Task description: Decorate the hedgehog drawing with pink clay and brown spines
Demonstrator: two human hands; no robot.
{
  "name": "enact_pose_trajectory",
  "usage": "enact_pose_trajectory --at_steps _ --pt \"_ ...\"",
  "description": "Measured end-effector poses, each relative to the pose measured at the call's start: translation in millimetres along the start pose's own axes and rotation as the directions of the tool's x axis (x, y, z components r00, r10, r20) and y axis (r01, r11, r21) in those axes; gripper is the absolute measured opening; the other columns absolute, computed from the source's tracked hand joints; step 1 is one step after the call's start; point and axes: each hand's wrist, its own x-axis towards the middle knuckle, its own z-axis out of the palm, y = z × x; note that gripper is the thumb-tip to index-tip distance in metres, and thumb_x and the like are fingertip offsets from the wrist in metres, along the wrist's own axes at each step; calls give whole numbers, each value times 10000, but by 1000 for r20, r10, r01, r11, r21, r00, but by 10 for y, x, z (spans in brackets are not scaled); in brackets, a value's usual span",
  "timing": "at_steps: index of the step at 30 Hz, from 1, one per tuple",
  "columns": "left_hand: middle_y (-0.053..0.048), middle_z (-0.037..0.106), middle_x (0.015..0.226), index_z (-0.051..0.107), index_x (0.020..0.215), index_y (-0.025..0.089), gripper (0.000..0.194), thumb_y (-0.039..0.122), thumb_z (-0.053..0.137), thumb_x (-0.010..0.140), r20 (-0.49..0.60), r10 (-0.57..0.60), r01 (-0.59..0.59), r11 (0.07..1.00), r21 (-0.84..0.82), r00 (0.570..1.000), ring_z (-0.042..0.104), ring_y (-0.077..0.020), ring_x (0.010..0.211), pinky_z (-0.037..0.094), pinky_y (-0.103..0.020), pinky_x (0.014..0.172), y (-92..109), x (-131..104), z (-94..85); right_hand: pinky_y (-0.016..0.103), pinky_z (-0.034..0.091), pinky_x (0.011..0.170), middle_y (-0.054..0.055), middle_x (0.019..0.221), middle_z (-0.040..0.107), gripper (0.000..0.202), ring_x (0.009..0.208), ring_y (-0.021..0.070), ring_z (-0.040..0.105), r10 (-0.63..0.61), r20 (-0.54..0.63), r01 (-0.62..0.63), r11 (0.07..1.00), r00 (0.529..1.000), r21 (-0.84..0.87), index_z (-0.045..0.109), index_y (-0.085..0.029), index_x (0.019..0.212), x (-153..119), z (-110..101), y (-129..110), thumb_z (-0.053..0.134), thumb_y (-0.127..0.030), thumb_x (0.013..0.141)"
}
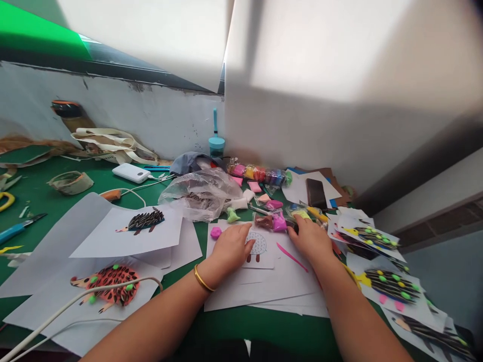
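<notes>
Far left: two seed-covered hedgehog pictures on white paper, one black [146, 219], one red [119, 282]. One magenta clay lump [216, 233]. Left hand [232, 245]: thumb apart from fingers, at one white card [266, 259], blue-scaled oval drawn, two brown feet. One pink strip [292, 257]. Right hand [310, 237] at wrapped clay packets [279, 220]; grip unclear.

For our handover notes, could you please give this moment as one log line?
Left hand: over animal drawing | right hand: at clay packets | magenta strip: on white paper | seed-covered hedgehog: left side
</notes>
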Motion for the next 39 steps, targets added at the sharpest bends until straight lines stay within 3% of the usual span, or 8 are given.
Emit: enact_pose_trajectory --at_steps 5,12,22,27,31,34,36,39 --pt "-139 689 1143 520 1334 135 456 357 553 937 33 33 -34 999 22 999 629 -300 1091 505 -441 928 -37 57 -3 398 472 810 149 1181 674 528 1015 303 644 41 -24 -41 999 999 -3 488 -171 1406 -4 -8 32 480 -353 911" --pt "-147 629 1279 627 1181 159 330 327 612 897 -3 68 -68 998 -8 998 600 -311 1150 505 -462 968 -79 40 24 391 455 857 140 1163 667 569 1080 304 591 96 -250 -89 995 963 37 463 -141 1420 -32 -119 170 503 -322 882" --pt "-122 653 1208 678 1082 198 223 293 607 894 -156 130 -150 980 -128 979 612 -284 1091 522 -482 937 16 -112 -109 404 383 853 124 1122 660 376 1064 304 545 -32 -248 22 999 968 -43 682 -200 1174 2 -35 -29 500 -420 931" --pt "-119 663 1159 688 1052 195 199 283 583 907 -218 124 -162 973 -166 968 614 -267 1066 530 -464 917 -2 -119 -99 423 351 865 145 1103 690 523 1069 321 545 -60 -125 56 998 990 -35 575 -147 1329 138 9 -306 535 -449 903" --pt "-111 665 1152 689 1046 196 194 279 584 907 -227 115 -162 966 -200 967 615 -266 1061 520 -464 921 -13 -107 -90 421 350 862 153 1057 704 533 1024 306 571 -27 -180 26 1000 983 -6 514 -131 1390 167 14 -300 527 -357 908" --pt "-104 663 1156 675 1088 203 217 285 583 909 -239 50 -120 951 -286 970 604 -268 1095 498 -479 958 21 -103 -125 440 364 903 142 1047 701 525 1024 307 583 -33 -339 64 995 940 80 508 -132 1392 63 -66 -260 522 -346 912" --pt "-104 658 1155 651 1136 202 260 302 593 903 -207 -52 -42 903 -427 977 616 -257 1074 515 -460 931 51 -98 -146 442 381 951 122 1088 691 504 1050 291 585 -127 -457 236 953 880 189 518 -161 1377 -54 -124 -294 532 -343 908" --pt "-102 655 1110 595 1208 194 363 387 596 901 -55 -229 114 660 -742 972 668 -208 907 567 -353 734 79 -79 -147 419 441 974 105 1152 673 455 1088 256 598 -310 -555 547 770 772 330 532 -197 1346 -240 -149 -444 545 -289 901"
